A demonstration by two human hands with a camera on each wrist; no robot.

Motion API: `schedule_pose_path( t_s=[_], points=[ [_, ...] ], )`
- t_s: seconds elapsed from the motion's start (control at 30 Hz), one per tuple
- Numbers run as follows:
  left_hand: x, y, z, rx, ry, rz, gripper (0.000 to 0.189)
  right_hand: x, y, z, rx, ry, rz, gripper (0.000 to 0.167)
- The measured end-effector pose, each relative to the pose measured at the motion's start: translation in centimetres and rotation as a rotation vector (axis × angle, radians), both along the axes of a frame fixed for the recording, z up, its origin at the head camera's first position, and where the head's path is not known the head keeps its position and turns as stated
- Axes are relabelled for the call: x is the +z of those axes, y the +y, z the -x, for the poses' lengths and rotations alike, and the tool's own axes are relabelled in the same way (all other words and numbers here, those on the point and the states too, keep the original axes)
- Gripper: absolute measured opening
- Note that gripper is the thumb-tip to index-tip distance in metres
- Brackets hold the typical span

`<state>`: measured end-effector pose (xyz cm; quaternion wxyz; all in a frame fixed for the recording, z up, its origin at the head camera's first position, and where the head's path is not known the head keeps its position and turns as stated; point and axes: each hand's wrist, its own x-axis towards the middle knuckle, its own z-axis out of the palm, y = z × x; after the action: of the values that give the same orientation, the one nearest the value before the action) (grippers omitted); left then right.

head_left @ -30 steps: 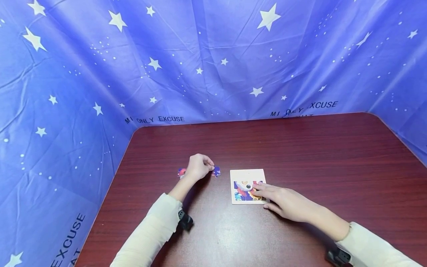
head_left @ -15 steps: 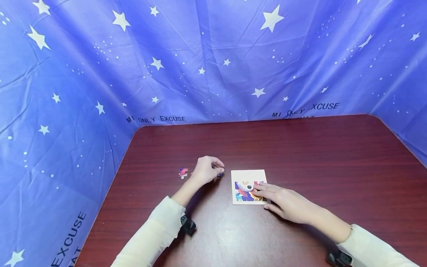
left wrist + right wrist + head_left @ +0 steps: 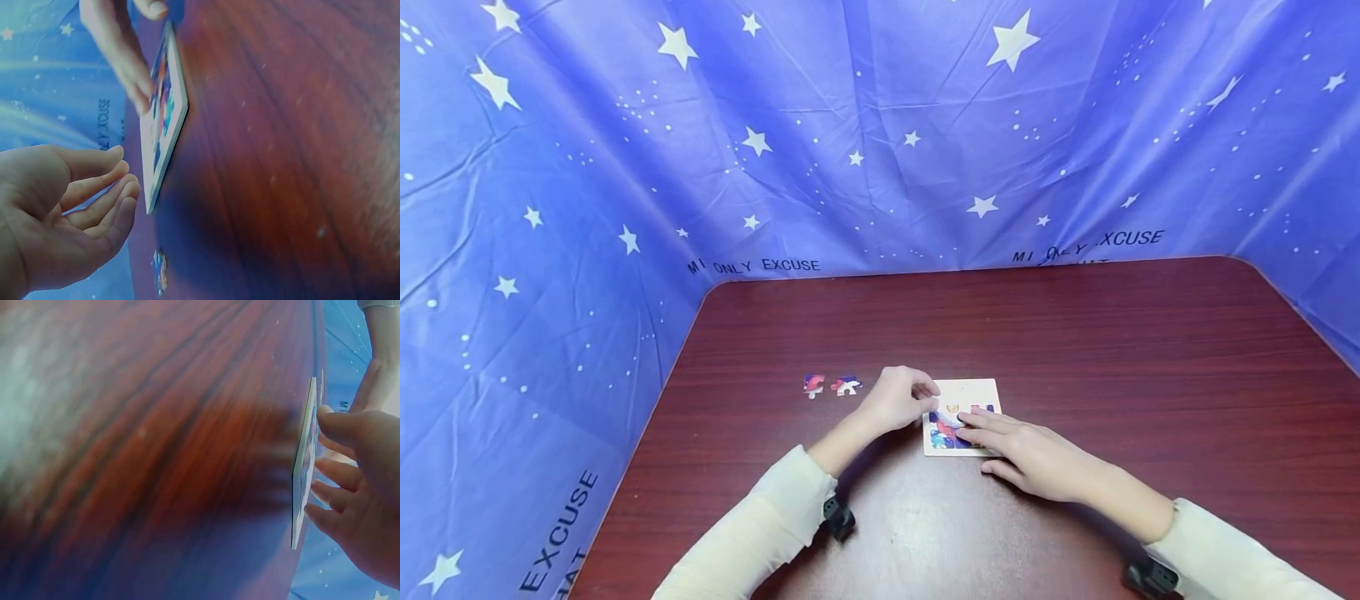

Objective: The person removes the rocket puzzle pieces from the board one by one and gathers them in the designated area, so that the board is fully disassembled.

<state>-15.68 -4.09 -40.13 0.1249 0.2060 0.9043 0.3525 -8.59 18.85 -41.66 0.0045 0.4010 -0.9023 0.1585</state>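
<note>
A square puzzle board (image 3: 970, 389) with a pale frame lies flat on the table, its lower part filled with colourful puzzle pieces (image 3: 942, 435). At its left edge my left hand (image 3: 897, 400) brings thumb and fingertips together in a pinch. The puzzle piece in that pinch is hidden by the fingers, also in the left wrist view, where the hand (image 3: 75, 212) hovers beside the board (image 3: 178, 106). My right hand (image 3: 1037, 454) rests with extended fingers over the board's right side, covering part of the picture. In the right wrist view its fingertips meet the board (image 3: 303, 469).
Two loose puzzle pieces, one red and purple (image 3: 813, 385) and one white, red and blue (image 3: 847, 386), lie on the dark red wooden table (image 3: 760, 333) left of the board. A blue star-patterned curtain (image 3: 820, 108) stands behind and along the sides.
My left hand has picked up the puzzle piece nearest the board and moved right to the board's edge, uncovering the loose pieces behind it. The right hand has slid slightly left over the board.
</note>
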Motion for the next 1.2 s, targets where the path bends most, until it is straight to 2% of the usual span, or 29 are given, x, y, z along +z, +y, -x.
schedule_pose_path(
  t_s=[0.13, 0.5, 0.67, 0.83, 1.2],
  points=[
    [-0.3, 0.5, -0.4, -0.033, 0.003, 0.039, 0.013, -0.1, -0.3, 0.0, -0.009, 0.003, -0.02, 0.053],
    [-0.9, 0.8, -0.5, -0.04, 0.04, 0.085, 0.01, -0.3, -0.7, 0.1, -0.011, 0.001, -0.056, 0.057],
    [-1.1, 0.8, -0.4, -0.045, 0.038, 0.076, 0.008, -0.3, -0.9, 0.1, 0.0, 0.016, -0.032, 0.057],
    [-1.2, 0.9, -0.2, -0.059, 0.039, 0.06, 0.005, -0.1, -1.1, 0.1, 0.0, -0.012, -0.021, 0.057],
    [-1.0, 0.9, 0.3, -0.02, -0.026, 0.015, 0.003, 0.1, -1.2, 0.0, -0.005, -0.052, -0.024, 0.055]
  ],
)
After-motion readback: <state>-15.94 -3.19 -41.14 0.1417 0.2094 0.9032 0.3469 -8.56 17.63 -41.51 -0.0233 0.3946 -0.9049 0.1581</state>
